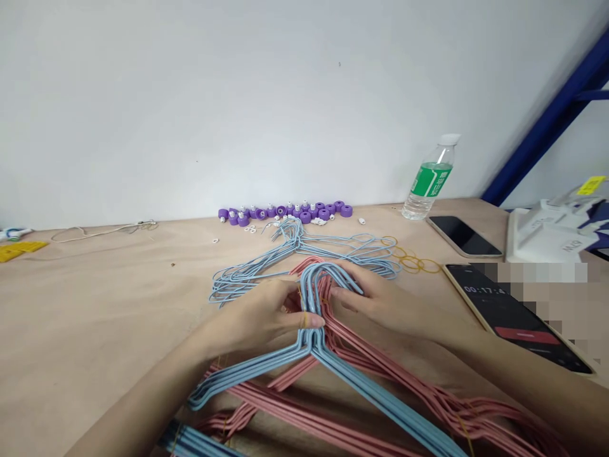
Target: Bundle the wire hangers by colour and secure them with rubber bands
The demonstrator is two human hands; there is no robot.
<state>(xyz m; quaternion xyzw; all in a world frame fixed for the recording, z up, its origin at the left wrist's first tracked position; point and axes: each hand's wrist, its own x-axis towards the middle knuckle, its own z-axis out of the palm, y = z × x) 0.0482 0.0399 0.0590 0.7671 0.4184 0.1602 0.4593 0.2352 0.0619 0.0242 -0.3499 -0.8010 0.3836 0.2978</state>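
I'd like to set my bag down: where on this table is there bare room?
The widest bare patch of tan tabletop lies left of the person's left hand, below the white cord. It is crowded around the blue wire hangers and pink wire hangers, and beside the phone at right.

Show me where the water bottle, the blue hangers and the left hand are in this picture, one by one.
water bottle [429,179]: head view, on its green label.
blue hangers [375,395]: head view, on a long wire arm.
left hand [252,314]: head view, on the back of the hand.
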